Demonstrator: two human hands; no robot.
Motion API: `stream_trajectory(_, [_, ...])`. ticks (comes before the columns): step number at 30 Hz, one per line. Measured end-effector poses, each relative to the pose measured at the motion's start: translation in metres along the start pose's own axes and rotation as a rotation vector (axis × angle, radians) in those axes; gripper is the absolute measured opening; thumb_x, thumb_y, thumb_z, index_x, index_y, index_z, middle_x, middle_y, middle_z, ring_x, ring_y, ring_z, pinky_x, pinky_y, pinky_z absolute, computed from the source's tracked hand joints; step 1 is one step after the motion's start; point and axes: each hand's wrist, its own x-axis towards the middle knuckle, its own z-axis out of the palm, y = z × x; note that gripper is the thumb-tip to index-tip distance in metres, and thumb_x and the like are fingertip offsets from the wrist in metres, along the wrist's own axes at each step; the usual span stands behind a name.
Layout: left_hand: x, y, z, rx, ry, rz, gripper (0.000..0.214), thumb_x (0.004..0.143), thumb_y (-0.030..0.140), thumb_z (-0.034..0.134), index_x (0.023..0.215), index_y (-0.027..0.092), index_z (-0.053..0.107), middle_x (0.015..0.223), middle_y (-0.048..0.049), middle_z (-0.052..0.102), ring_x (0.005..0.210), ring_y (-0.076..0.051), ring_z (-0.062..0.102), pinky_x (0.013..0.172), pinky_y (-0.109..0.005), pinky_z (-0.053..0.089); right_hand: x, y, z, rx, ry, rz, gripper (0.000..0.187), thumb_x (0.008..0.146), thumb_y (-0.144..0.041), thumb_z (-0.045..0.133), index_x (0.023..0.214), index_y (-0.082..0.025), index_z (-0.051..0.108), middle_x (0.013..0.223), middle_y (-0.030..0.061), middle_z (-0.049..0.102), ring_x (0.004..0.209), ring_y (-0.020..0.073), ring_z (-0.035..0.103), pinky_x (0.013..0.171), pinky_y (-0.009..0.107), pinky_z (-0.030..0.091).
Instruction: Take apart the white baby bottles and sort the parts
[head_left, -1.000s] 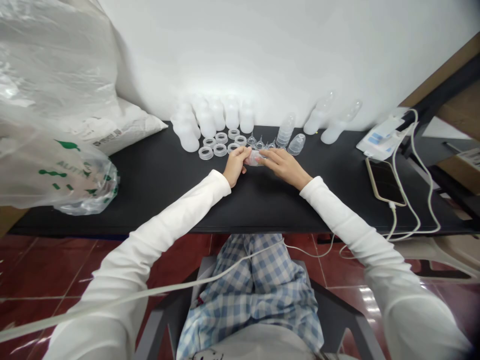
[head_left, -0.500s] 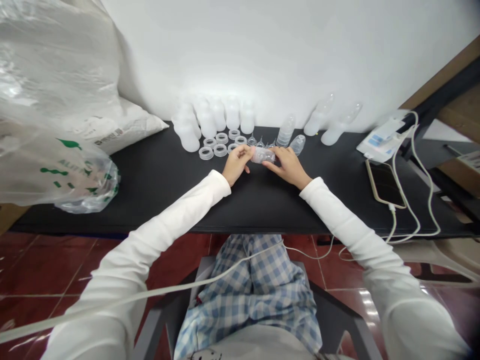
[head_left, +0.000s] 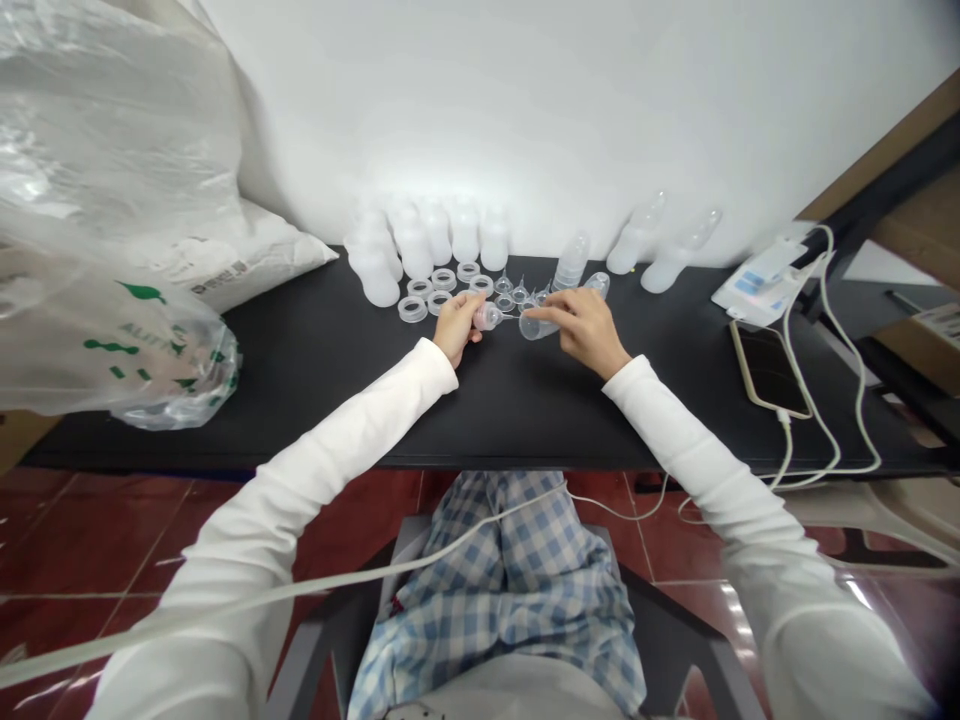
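The left hand [head_left: 454, 330] clenches a small clear silicone nipple [head_left: 487, 317] in its grip; the right hand [head_left: 589, 328] grasps a clear plastic bottle [head_left: 537, 326], whose open end points toward the nipple, just beside it; on the black desk [head_left: 300, 375], ahead of both grips, lie clear screw rings [head_left: 442, 279] and more nipples [head_left: 505, 287]; frosted bottles [head_left: 465, 238] stand in a row beyond them; a phone [head_left: 769, 368] lies well to the right of the right grip.

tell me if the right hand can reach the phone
Probably yes: the right hand has nothing lying between it and the phone on the black tabletop, though it holds a clear plastic part.
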Motion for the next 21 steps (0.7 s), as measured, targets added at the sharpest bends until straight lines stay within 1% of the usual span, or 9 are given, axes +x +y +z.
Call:
stream_trajectory(2, [0.000,0.001,-0.001,-0.017,0.003,-0.005,0.032,0.089,0.026,0.068,0.067,0.018,0.047,0.057,0.0062,0.045,0.047,-0.004,0.041,0.036,-0.014,0.026,-0.001,0.006,-0.001,-0.012,0.073,0.115,0.047,0.096,-0.008,0.041,0.117,-0.032,0.075,0.101,0.0073,0.067,0.088,0.0232,0.057,0.082,0.042,0.043])
stream_trajectory(4, [0.000,0.000,0.000,-0.021,-0.003,-0.009,0.032,0.088,0.028,0.070,0.067,0.018,0.049,0.058,0.0059,0.045,0.048,-0.004,0.042,0.037,-0.014,0.026,-0.002,0.012,-0.004,-0.053,0.148,0.231,0.047,0.094,-0.008,0.040,0.113,-0.030,0.077,0.099,0.0082,0.065,0.088,0.0247,0.057,0.083,0.044,0.044])
stream_trajectory(8, [-0.001,-0.001,0.000,-0.009,-0.026,-0.015,0.034,0.085,0.033,0.073,0.067,0.018,0.049,0.059,0.0053,0.046,0.051,-0.005,0.043,0.037,-0.014,0.027,-0.005,0.034,-0.020,-0.207,0.292,0.468,0.044,0.096,-0.014,0.036,0.118,-0.024,0.073,0.103,0.0124,0.060,0.097,0.0298,0.058,0.089,0.051,0.045])
stream_trajectory(11, [-0.001,-0.002,0.000,0.005,-0.032,-0.012,0.033,0.086,0.033,0.072,0.067,0.018,0.050,0.060,0.0051,0.045,0.052,-0.006,0.042,0.038,-0.015,0.027,-0.008,0.054,-0.030,-0.311,0.339,0.594,0.041,0.098,-0.018,0.035,0.123,-0.020,0.068,0.109,0.0150,0.058,0.106,0.0337,0.057,0.092,0.057,0.043])
stream_trajectory(13, [-0.001,-0.002,0.000,0.011,-0.030,-0.010,0.033,0.087,0.032,0.071,0.066,0.018,0.050,0.061,0.0048,0.045,0.052,-0.006,0.042,0.038,-0.016,0.027,-0.009,0.063,-0.031,-0.330,0.302,0.640,0.040,0.097,-0.017,0.035,0.121,-0.020,0.068,0.110,0.0157,0.058,0.107,0.0340,0.056,0.093,0.057,0.042])
stream_trajectory(15, [-0.001,-0.002,0.001,0.012,-0.024,-0.012,0.033,0.088,0.031,0.071,0.066,0.018,0.049,0.061,0.0046,0.045,0.052,-0.006,0.042,0.038,-0.016,0.027,-0.008,0.066,-0.030,-0.324,0.214,0.671,0.040,0.096,-0.015,0.035,0.118,-0.020,0.068,0.110,0.0159,0.059,0.107,0.0343,0.056,0.094,0.058,0.041])
stream_trajectory(18, [-0.001,-0.001,0.001,0.010,-0.026,-0.013,0.033,0.088,0.031,0.070,0.066,0.018,0.049,0.061,0.0045,0.044,0.052,-0.006,0.042,0.038,-0.015,0.026,-0.004,0.063,-0.025,-0.303,0.079,0.688,0.038,0.095,-0.015,0.038,0.119,-0.018,0.066,0.113,0.0174,0.059,0.112,0.0369,0.055,0.097,0.060,0.039])
stream_trajectory(21, [-0.002,0.000,0.002,0.006,-0.028,-0.018,0.031,0.087,0.030,0.070,0.067,0.018,0.050,0.061,0.0041,0.045,0.053,-0.006,0.043,0.037,-0.015,0.026,-0.002,0.060,-0.020,-0.287,0.004,0.676,0.034,0.093,-0.014,0.042,0.118,-0.016,0.066,0.115,0.0189,0.060,0.114,0.0387,0.055,0.098,0.061,0.038])
